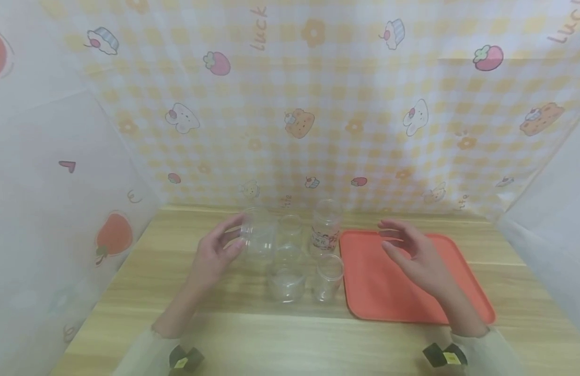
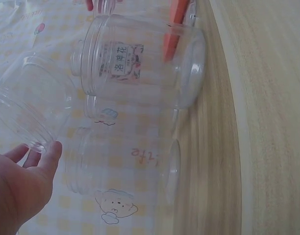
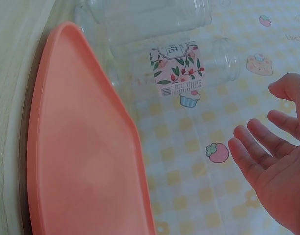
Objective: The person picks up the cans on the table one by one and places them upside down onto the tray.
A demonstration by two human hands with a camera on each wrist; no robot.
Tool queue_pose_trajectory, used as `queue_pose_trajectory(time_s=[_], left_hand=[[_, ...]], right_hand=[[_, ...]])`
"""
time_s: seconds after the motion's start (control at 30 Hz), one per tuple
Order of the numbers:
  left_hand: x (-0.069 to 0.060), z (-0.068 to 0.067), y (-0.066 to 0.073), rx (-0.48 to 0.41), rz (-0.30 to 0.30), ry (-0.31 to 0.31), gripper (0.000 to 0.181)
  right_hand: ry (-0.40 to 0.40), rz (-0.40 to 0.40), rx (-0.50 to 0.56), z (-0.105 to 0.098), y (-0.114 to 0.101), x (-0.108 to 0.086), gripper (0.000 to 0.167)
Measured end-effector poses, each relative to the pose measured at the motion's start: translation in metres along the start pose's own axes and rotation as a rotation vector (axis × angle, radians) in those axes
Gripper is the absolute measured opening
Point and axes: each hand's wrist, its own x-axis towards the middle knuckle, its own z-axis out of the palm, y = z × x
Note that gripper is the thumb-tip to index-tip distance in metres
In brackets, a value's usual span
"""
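Observation:
My left hand [image 1: 215, 256] pinches the edge of a clear container [image 2: 35, 105] with fingertips and thumb; in the left wrist view the container is tilted above the hand [image 2: 25, 183]. It overlaps a clear jar in the head view. A wide clear jar [image 1: 287, 282] stands at the front of the group, a small clear jar [image 1: 327, 279] to its right. Behind them is a jar with a printed floral label [image 1: 324, 239], also seen in the right wrist view [image 3: 177, 68]. My right hand [image 1: 417, 261] is held above the tray, fingers relaxed and apart, holding nothing [image 3: 282, 161].
An orange-red tray [image 1: 379, 292] lies on the wooden table [image 1: 233, 344], to the right of the jars. Another clear jar [image 1: 290, 224] stands behind the wide one. A yellow checked cloth [image 1: 271, 156] with printed figures hangs behind the table.

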Motion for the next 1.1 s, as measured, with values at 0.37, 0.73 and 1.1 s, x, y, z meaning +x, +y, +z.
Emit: queue_pose_trajectory(time_s=[0.37,0.73,1.1], left_hand=[[-0.0006,0.0033,-0.0007,0.009,-0.005,0.009,0.051],[-0.0001,0.0018,-0.0002,0.027,0.030,-0.002,0.049],[0.0007,0.0017,-0.0061,0.019,0.028,0.005,0.052]], right_hand=[[-0.001,-0.017,0.029,0.0049,0.0027,0.0006,0.049],[0.000,-0.015,0.031,0.0043,0.0036,0.0012,0.048],[-0.004,-0.020,0.031,0.0058,0.0039,0.0023,0.048]])
